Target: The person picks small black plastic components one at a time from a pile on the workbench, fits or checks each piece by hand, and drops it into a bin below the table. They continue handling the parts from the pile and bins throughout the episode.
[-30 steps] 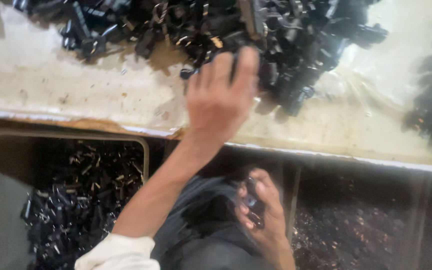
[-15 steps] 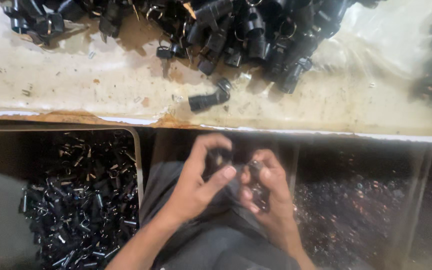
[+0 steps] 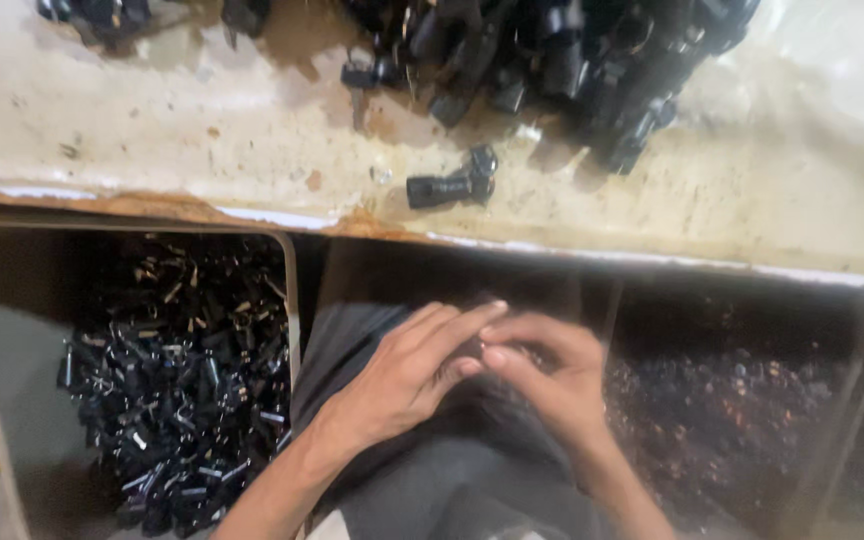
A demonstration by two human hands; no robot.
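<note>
below the bench edge, left hand (image 3: 407,375) and right hand (image 3: 552,375) meet, fingers pressed together.

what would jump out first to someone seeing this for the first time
The two hands meet low in the middle, left hand and right hand with fingertips pressed together over the lap; what they hold is hidden. Above them, a big pile of black parts sprawls along the top of the stained bench, with one stray black part near its edge. At lower left, a tray brims with small black pieces.

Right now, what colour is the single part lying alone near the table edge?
Black, seen in the head view: the lone part on the worn table.
</note>
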